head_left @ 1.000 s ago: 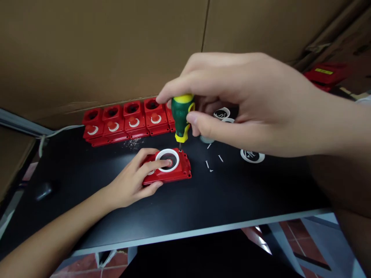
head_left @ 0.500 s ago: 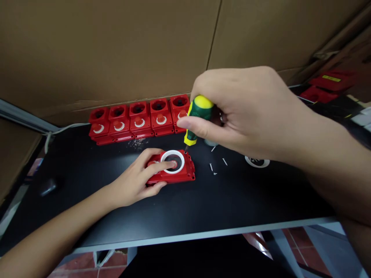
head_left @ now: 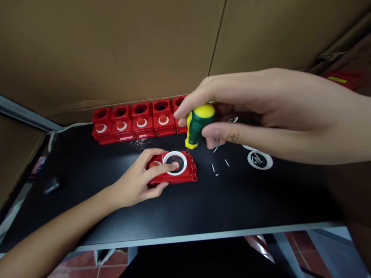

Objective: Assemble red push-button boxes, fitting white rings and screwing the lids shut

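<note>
Red housing pinned down, screwdriver right at the corner

So the glossy red plastic housing with a white ring on top (head_left: 191,170) is lying flat on the black table with a pale front edge (head_left: 185,216), roughly mid-table. The left hand (head_left: 142,174) has it clamped, thumb along the near side and other fingers over the far side, index finger poking inside the ring onto a small red-and-white round piece.

Right hand (head_left: 246,116) has the stubby green-and-yellow screwdriver (head_left: 197,125) between thumb and fingers, handle slightly tilted, shaft pointing down at the housing's far right corner. Can't tell if the tip is actually seated.

Just right of that, a few loose silver screws (head_left: 227,163) are scattered about, and farther right there's a white-rimmed black disc with pale markings (head_left: 260,160). Behind, a row of similar red plastic housings (head_left: 142,119) stands side by side near the big brown cardboard sheet (head_left: 116,50), with pale crumbs (head_left: 139,143) in front.
</note>
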A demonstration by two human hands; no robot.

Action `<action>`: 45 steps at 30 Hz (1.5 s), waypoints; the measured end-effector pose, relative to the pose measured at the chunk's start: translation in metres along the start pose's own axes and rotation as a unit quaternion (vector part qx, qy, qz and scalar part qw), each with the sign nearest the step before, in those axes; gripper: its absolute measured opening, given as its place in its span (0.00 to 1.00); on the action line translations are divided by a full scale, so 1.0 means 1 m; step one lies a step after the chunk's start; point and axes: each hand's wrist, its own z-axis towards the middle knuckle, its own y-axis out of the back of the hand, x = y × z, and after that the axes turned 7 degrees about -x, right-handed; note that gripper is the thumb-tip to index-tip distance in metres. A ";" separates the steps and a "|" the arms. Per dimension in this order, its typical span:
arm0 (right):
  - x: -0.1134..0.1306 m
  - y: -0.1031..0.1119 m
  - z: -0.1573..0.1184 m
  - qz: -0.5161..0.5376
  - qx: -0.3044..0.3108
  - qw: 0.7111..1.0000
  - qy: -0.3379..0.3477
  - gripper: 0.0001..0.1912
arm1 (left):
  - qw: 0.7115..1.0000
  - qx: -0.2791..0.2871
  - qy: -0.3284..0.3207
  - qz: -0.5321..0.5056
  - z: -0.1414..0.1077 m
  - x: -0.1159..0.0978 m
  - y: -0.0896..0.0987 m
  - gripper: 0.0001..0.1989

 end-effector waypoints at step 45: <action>0.003 -0.007 0.005 -0.041 -0.064 0.993 -0.095 0.16 | 1.000 -0.014 0.005 0.002 -0.004 0.003 -0.002 0.20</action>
